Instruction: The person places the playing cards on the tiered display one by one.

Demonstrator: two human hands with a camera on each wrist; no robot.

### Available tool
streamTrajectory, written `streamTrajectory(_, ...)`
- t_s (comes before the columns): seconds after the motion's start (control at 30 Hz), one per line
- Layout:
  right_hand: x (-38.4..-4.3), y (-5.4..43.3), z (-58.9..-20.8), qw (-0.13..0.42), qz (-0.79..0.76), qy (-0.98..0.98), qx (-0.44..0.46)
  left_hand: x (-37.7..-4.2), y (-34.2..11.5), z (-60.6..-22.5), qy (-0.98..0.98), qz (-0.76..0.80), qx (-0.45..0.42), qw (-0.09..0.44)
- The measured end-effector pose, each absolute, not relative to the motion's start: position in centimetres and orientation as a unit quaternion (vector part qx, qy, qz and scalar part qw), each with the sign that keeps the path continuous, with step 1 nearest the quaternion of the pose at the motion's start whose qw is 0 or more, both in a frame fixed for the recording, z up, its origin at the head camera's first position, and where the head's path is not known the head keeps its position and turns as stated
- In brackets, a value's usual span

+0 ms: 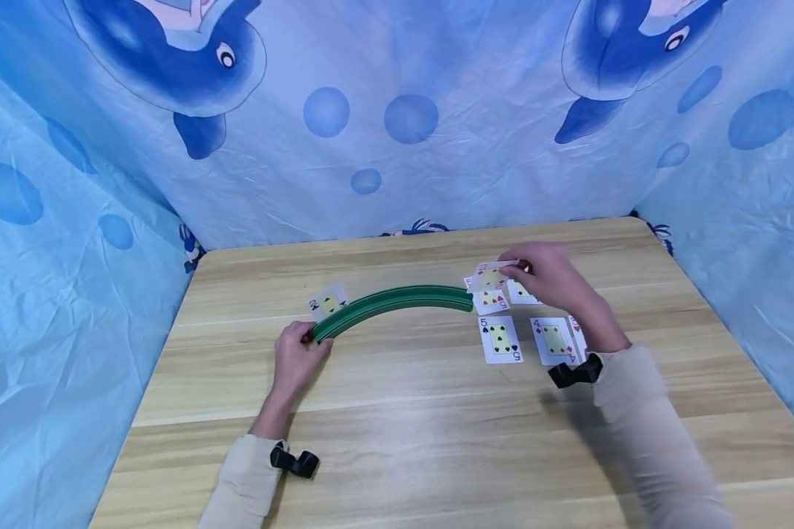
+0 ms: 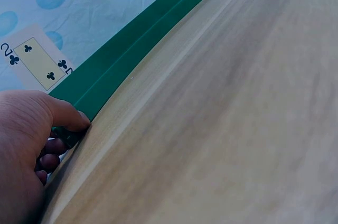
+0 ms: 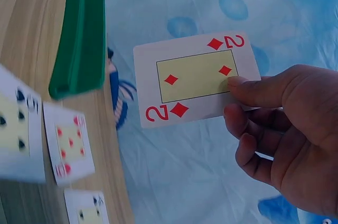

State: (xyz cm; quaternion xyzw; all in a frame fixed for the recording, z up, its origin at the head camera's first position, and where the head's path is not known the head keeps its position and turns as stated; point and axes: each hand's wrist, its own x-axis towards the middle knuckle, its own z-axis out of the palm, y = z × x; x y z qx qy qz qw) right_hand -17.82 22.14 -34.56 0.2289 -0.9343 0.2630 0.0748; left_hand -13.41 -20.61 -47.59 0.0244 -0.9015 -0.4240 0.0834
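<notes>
A curved green card holder [image 1: 397, 299] arches across the table. Its left end is gripped by my left hand [image 1: 298, 358], thumb at the near side in the left wrist view. Upright in the holder's left end stands a two of clubs [image 2: 38, 57]. My right hand [image 1: 549, 275] pinches a two of diamonds [image 3: 196, 81] between thumb and fingers, raised near the holder's right end. Below that card lie a five of hearts [image 3: 68, 142] and a four of spades [image 3: 88, 214]. A five of spades [image 1: 500, 339] and a four of diamonds [image 1: 553, 341] lie nearer me.
Partly covered beside the four of diamonds is another red card [image 1: 578, 334]. The wooden table [image 1: 397, 441] meets a blue curtain [image 1: 384, 191] with dolphin prints at its back and sides. Black wrist cameras sit on both sleeves [image 1: 655, 426].
</notes>
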Motion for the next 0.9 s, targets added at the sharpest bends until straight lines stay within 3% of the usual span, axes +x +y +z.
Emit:
streamTrajectory(0.33,-18.4,18.2,-34.6,0.039,0.288,-0.920,0.262,-13.3,-20.6,-47.7,-0.899,-0.429,0.026,0.080)
streamTrajectory(0.9,-19.2,11.6,-35.1,0.035,0.329,-0.885,0.328,-13.4,-20.6,-47.7,-0.898,-0.429,0.020,0.094)
